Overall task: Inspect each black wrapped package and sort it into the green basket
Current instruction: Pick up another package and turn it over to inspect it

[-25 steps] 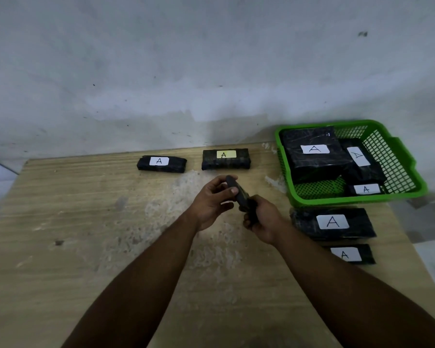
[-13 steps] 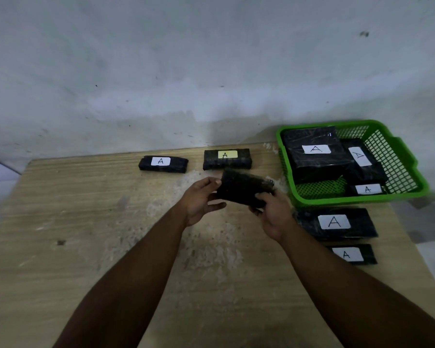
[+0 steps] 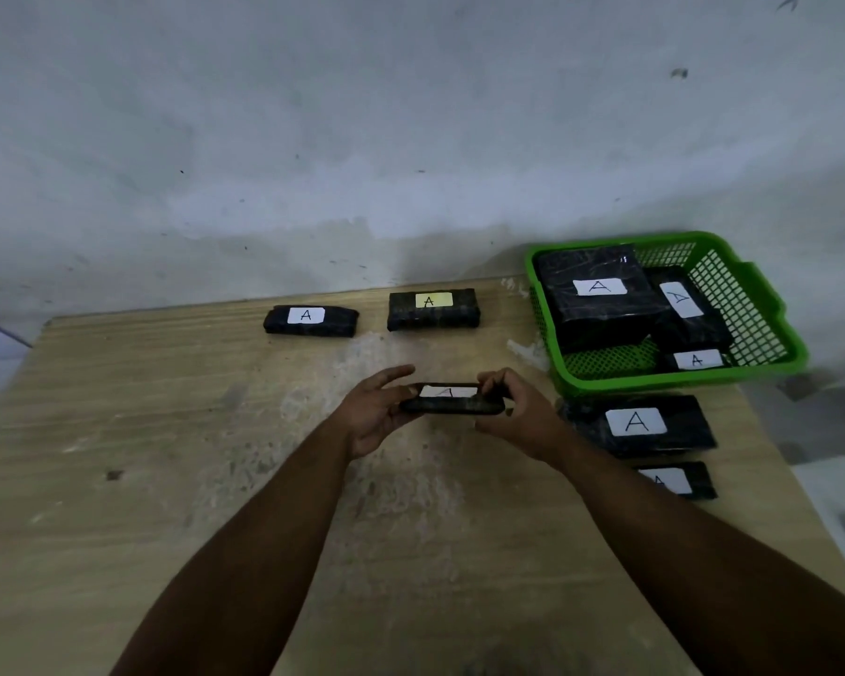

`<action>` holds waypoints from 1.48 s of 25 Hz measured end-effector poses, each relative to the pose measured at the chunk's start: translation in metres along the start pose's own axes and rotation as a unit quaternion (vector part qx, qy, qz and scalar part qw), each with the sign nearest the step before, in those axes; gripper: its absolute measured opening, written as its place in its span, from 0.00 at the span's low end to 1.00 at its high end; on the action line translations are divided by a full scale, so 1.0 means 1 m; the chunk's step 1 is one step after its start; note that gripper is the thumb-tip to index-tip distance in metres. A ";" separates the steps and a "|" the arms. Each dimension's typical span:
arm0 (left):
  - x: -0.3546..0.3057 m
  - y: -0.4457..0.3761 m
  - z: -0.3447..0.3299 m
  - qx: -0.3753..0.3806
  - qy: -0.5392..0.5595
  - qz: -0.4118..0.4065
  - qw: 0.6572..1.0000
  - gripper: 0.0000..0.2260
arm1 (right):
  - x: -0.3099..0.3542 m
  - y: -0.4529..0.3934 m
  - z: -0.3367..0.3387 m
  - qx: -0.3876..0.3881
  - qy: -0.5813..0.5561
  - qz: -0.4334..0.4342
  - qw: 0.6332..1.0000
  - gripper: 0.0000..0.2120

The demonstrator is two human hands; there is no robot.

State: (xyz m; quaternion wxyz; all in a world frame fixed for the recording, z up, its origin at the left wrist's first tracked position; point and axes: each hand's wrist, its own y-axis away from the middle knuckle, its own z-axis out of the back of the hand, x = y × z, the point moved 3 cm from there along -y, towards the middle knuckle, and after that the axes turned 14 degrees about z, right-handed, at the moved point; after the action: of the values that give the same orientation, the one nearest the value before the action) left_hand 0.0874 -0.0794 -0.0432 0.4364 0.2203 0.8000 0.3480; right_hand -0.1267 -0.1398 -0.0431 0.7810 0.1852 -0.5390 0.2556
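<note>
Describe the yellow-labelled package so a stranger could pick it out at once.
Find the green basket at the table's far right. Two packages lie left of it along the wall edge; take the nearer, blockier package. Its label alone is yellow.

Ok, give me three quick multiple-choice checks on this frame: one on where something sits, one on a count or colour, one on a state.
1. Where is the green basket?
A. far right of the table
B. near left corner
C. on the floor

2. How many labelled packages show inside the basket?
A. one
B. three
C. five

3. How is the held package gripped?
A. left hand alone
B. lying loose on the table
C. both hands, one at each end

Answers:
1. A: it sits at the table's far right, by the wall.
2. B: three labels marked A are visible inside.
3. C: the left hand and right hand each hold an end.
</note>
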 end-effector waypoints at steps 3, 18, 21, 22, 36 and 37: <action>0.010 0.001 0.000 0.000 -0.030 0.006 1.000 0.21 | 0.003 0.005 0.003 0.059 0.078 -0.001 0.995 0.21; 0.051 0.007 -0.013 -0.137 -0.392 -0.148 0.898 0.41 | 0.000 0.020 0.008 0.163 0.399 0.075 0.899 0.37; 0.060 0.001 0.009 -0.219 -0.667 -0.087 0.707 0.57 | -0.012 0.014 0.011 0.180 0.434 0.056 0.881 0.37; 0.064 -0.001 0.017 -0.222 -0.706 -0.055 0.670 0.59 | -0.014 0.012 0.012 0.184 0.448 0.045 0.874 0.38; 0.073 -0.010 0.037 -0.206 -0.745 -0.022 0.634 0.62 | -0.013 0.014 -0.012 0.197 0.472 0.064 0.857 0.40; 0.074 -0.011 0.038 -0.208 -0.745 -0.023 0.634 0.61 | -0.012 0.020 -0.028 0.191 0.443 0.103 0.870 0.38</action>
State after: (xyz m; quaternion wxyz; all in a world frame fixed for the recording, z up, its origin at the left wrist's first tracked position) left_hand 0.0807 -0.0237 -0.1060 0.9259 0.2901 0.1150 0.2127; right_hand -0.1212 -0.1103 -0.0638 0.8565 0.1418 -0.0927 0.4875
